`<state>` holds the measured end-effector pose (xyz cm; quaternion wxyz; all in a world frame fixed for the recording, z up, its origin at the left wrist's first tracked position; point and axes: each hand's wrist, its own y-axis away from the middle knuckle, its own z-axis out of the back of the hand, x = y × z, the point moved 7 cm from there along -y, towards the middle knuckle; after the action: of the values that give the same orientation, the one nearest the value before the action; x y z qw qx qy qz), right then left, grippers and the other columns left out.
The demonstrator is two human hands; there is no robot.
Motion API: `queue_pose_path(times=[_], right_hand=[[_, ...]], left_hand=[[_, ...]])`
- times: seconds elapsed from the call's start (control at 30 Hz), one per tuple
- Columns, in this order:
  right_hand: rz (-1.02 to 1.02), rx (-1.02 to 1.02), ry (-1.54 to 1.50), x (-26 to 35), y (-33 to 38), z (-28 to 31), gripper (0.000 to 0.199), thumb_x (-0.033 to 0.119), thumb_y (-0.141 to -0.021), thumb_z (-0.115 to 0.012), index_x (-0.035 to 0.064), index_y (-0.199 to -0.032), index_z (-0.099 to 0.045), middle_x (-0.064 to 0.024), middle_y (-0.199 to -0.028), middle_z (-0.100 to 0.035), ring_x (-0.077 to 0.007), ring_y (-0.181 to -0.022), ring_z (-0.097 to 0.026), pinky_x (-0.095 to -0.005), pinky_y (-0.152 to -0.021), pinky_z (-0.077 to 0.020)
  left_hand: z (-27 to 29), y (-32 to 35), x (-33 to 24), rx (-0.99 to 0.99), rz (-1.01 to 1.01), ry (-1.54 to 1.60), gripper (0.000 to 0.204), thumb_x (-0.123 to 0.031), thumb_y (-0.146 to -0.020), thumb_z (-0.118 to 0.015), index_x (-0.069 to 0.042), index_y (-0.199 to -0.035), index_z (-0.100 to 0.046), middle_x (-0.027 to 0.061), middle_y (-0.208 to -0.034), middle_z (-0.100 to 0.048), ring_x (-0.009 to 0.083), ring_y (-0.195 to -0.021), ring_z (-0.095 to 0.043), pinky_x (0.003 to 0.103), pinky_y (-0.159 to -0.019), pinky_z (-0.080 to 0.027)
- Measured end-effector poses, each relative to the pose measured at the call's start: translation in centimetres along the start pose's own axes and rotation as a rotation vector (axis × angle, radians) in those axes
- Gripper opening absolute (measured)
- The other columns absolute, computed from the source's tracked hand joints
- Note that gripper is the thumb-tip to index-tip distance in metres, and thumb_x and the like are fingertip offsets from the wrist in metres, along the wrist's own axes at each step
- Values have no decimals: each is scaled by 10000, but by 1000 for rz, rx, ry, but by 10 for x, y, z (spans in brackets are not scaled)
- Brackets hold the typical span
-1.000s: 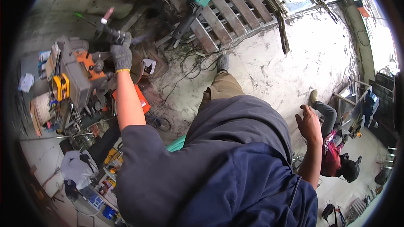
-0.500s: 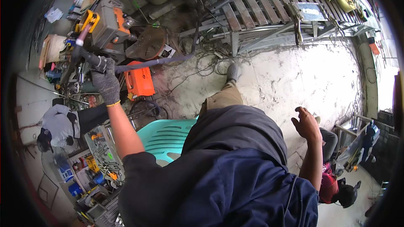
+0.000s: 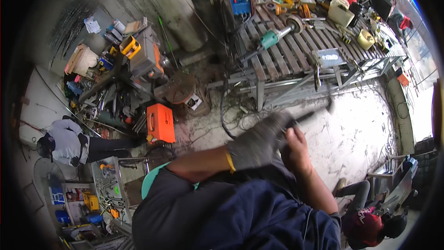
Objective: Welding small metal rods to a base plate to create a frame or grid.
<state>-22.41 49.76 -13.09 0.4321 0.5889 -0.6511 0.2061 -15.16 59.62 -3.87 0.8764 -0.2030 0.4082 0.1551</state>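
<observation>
Head view: both hands met on a dark tool over the floor.

An orange case (image 3: 160,122) lay far left. The gloved left hand (image 3: 256,143) gripped the blurred tool (image 3: 314,113); the bare right hand (image 3: 295,150) closed beside it, touching. A slatted counter (image 3: 296,58) stood beyond.

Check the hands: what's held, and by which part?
Gloved left hand grips a dark hammer-like tool by its handle end; bare right hand touches the same end. Blurred.
</observation>
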Motion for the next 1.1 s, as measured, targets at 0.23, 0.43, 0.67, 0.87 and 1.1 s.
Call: queue_pose_path(times=[0.23,0.43,0.67,0.87,1.1], right_hand=[[127,-637,-446,-1,31,131,193,225,-980,-686,105,-873,-580,-55,-759,-612,-231,-679,-625,-415,-737,-556],[497,-783,-54,68,118,195,517,24,-923,-674,33,-1386,-443,-69,-1005,-587,-161,-708,-596,-325,-656,-517],[547,-784,687,153,188,141,571,-34,-931,-641,29,-1471,-466,-34,-1049,-613,-95,-670,-543,-259,-575,-478],[555,-530,1291,120,120,53,785,-186,-761,-690,20,-1495,-503,-150,-1184,-628,-272,-1063,-636,-352,-918,-526],[793,-125,1307,91,78,-43,609,25,-903,-726,13,-1479,-530,-247,-1359,-651,-396,-1173,-691,-412,-954,-564]], left_hand=[[-32,0,4,170,-228,-65,737,-229,-910,-731,-5,-1531,-404,248,-1523,-458,402,-1414,-467,463,-1184,-384],[-48,29,160,243,220,-387,649,-310,-911,-701,-38,-1459,-484,231,-1490,-488,416,-1329,-519,496,-1113,-442],[-80,120,279,473,627,-604,620,-327,-888,-648,-16,-1406,-509,256,-1403,-528,463,-1257,-550,538,-1038,-481],[-47,28,257,435,225,-683,624,-386,-882,-626,-8,-1375,-563,296,-1409,-528,474,-1321,-509,530,-1098,-451],[1,-91,233,170,228,-903,369,-329,-901,-627,-79,-1170,-667,190,-1249,-640,390,-1167,-629,532,-950,-526]])
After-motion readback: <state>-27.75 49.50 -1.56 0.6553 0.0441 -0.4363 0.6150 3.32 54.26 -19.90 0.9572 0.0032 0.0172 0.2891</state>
